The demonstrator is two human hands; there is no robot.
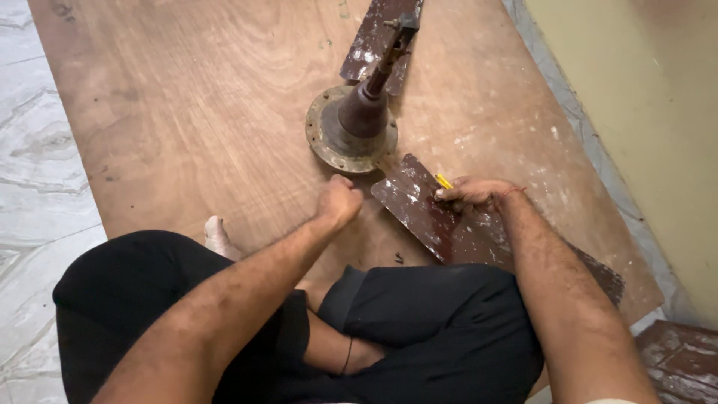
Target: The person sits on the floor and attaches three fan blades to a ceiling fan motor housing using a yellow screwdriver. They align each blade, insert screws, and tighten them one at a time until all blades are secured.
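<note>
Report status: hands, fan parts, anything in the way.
Left hand fisted by the fan motor. Right hand pressing on the near blade, yellow tool at its fingers. Second blade behind the motor. Nothing blocking.

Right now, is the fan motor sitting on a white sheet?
No, the fan motor sits on a brown wooden board, with the left hand just below it.

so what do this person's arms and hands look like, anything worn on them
Both forearms are bare and hairy, with no sleeves, gloves or watch showing. The right hand has a thin red thread round its wrist. The left hand shows nothing worn on it. Below the arms the person wears black clothing.
</note>
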